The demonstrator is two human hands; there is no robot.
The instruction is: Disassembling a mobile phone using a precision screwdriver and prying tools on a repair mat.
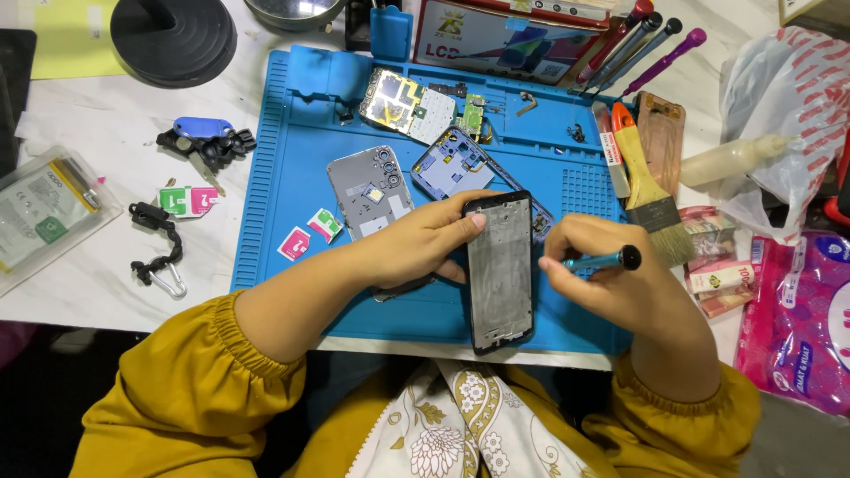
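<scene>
My left hand (421,246) grips the left edge of a black phone frame (500,274) that lies lengthwise at the near edge of the blue repair mat (283,177), its bare inner side up. My right hand (602,274) holds a small teal screwdriver with a black cap (606,260), its tip hidden against the frame's right edge. On the mat beyond lie a grey back cover (367,190), a bluish middle frame (452,166) and a circuit board (407,104).
A paintbrush (645,190) and a brown phone cover (662,133) lie at the mat's right side, screwdrivers (633,44) behind. Keys (205,142), a carabiner strap (159,257), small wipe sachets (188,201) and a packaged battery (40,212) sit left. Plastic bags and banknotes are at right.
</scene>
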